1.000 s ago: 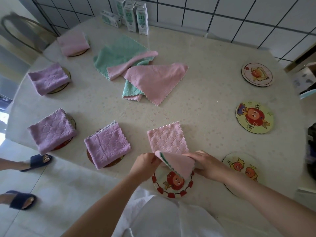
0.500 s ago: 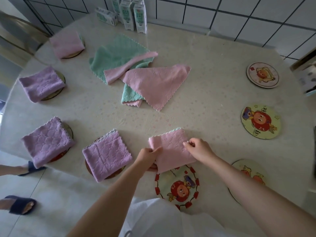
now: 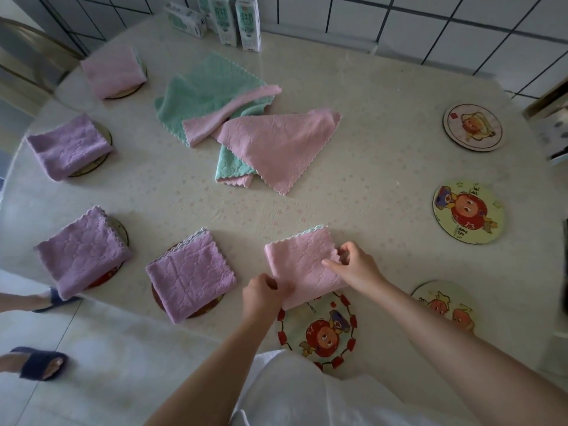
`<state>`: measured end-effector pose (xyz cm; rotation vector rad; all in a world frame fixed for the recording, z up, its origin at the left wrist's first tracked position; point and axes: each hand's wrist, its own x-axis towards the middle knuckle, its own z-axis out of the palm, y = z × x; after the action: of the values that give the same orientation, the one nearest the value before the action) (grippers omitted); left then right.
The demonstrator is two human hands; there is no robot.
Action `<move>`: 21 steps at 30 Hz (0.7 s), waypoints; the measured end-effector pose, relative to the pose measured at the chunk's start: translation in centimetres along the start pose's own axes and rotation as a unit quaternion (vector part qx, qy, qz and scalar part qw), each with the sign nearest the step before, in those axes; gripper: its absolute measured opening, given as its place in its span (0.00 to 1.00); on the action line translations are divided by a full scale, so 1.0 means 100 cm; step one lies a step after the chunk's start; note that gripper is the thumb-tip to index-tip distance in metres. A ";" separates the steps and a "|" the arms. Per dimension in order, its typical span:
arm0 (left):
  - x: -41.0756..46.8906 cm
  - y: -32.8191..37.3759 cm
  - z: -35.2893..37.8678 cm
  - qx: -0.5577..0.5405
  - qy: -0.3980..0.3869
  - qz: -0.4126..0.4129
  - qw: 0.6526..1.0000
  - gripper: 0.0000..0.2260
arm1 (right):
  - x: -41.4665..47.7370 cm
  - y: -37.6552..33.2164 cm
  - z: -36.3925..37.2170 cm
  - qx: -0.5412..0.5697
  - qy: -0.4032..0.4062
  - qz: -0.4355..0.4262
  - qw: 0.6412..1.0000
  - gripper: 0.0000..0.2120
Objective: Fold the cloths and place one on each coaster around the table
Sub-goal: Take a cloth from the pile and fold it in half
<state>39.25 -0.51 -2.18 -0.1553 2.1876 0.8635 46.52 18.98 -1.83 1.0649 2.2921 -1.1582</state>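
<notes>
A folded pink cloth lies on the table just beyond a bare coaster with a red cartoon figure; its near edge overlaps that coaster's rim. My left hand grips the cloth's near left corner. My right hand pinches its right edge. Several folded cloths sit on coasters to the left: a purple one, another purple one, a third purple one and a pink one. Unfolded pink and green cloths are heaped mid-table.
Three bare coasters lie on the right. Cartons stand at the far edge by a tiled wall. Another person's feet in blue slippers are on the floor at the left.
The cloth's lifted flap has been laid flat, making a smaller folded square. Both hands moved from holding the flap to gripping the folded cloth's near corner and right edge.
</notes>
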 end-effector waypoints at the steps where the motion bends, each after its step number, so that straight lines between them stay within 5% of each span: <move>1: -0.002 0.000 0.002 0.013 0.020 0.008 1.000 0.13 | -0.005 0.001 0.002 -0.031 0.001 -0.006 1.000 0.23; 5: -0.005 -0.001 0.010 0.097 0.046 0.036 0.994 0.16 | -0.016 0.011 0.015 -0.085 0.042 -0.021 0.995 0.30; 10: -0.007 0.018 0.008 0.111 0.063 0.012 0.992 0.12 | -0.019 0.010 0.016 -0.038 0.064 0.053 0.996 0.22; 15: 0.012 0.032 0.003 -0.015 0.047 -0.094 0.994 0.16 | -0.014 0.003 0.008 0.077 0.020 0.150 0.985 0.21; 21: 0.019 0.035 -0.004 -0.142 0.009 -0.145 0.979 0.13 | -0.005 -0.001 0.001 0.268 -0.017 0.232 0.935 0.07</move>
<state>36.42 2.17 -1.46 -0.6084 1.9832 1.0014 46.82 18.63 -1.53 1.6476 1.5782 -1.6011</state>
